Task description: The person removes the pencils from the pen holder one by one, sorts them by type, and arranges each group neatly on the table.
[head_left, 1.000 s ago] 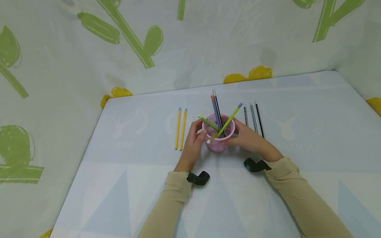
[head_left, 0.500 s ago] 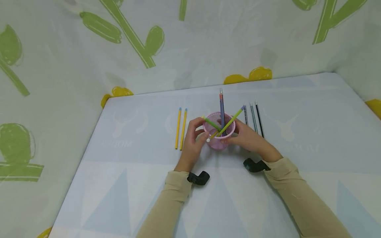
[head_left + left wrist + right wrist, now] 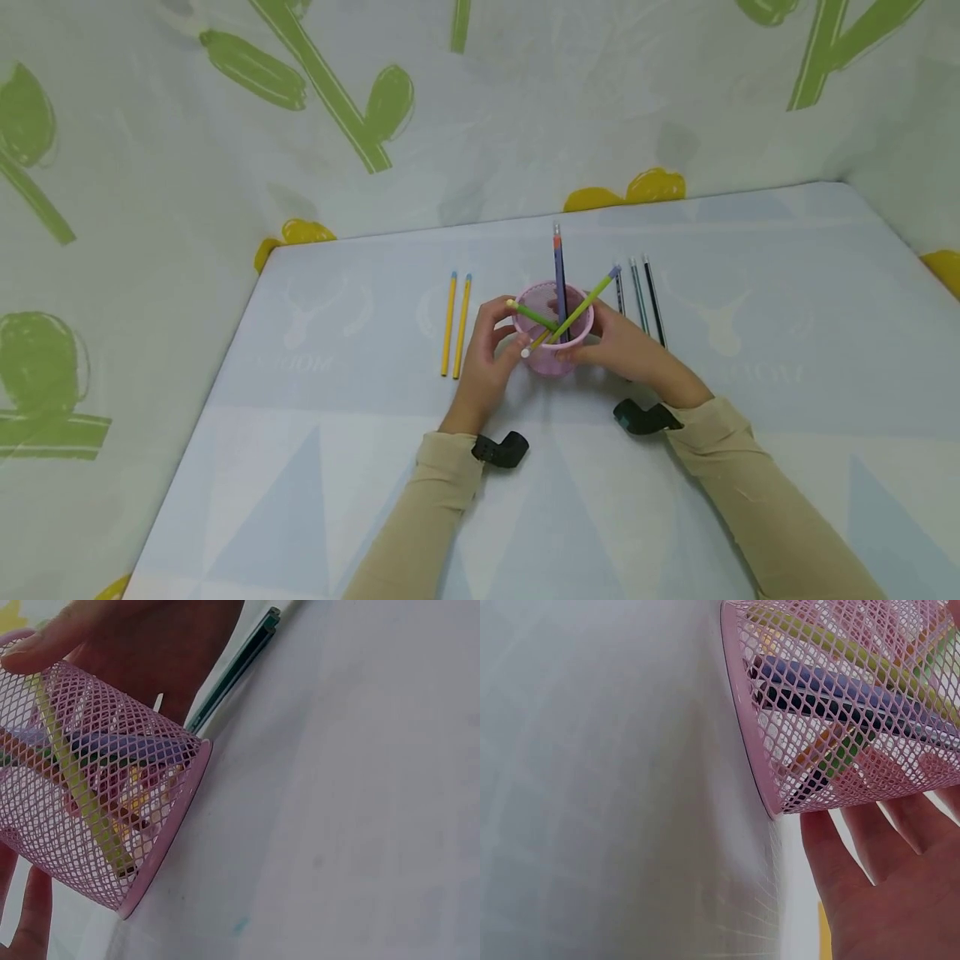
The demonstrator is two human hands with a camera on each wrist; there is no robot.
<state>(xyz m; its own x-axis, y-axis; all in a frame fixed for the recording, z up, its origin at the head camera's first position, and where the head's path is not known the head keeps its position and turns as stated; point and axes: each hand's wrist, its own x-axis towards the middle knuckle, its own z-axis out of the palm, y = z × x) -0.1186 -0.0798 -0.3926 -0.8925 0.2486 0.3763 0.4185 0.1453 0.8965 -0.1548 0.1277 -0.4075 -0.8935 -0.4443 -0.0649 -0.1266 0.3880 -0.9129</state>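
Between both hands stands a pink mesh pencil cup (image 3: pixel 551 365), upright at mid-table. My left hand (image 3: pixel 483 367) grips its left side, thumb toward the near rim. On the opposite side my right hand (image 3: pixel 626 346) holds it, the fingers partly hidden behind the wall. Out of the cup lean a purple pencil (image 3: pixel 559 267) with a coral band and a black one mostly behind it. A lime pencil (image 3: pixel 592 297) slants right, while a green pencil (image 3: pixel 534 315) and a yellow pencil with a white end (image 3: pixel 537 341) slant left. Through the mesh, their lower ends show near the base rim (image 3: pixel 750 727).
Two yellow pencils (image 3: pixel 454 325) lie side by side left of the cup. To the right lie a patterned dark pencil (image 3: pixel 619 287), a teal pencil (image 3: pixel 639 292) and a black pencil (image 3: pixel 655 300), partly behind the right hand. A leaf-print cloth wall (image 3: pixel 510 125) rises behind the table.
The cup has shifted slightly away from me in both hands. Inside it, the purple and black pencils have swung right and now overlap; the lime pencil's tip has moved slightly right.
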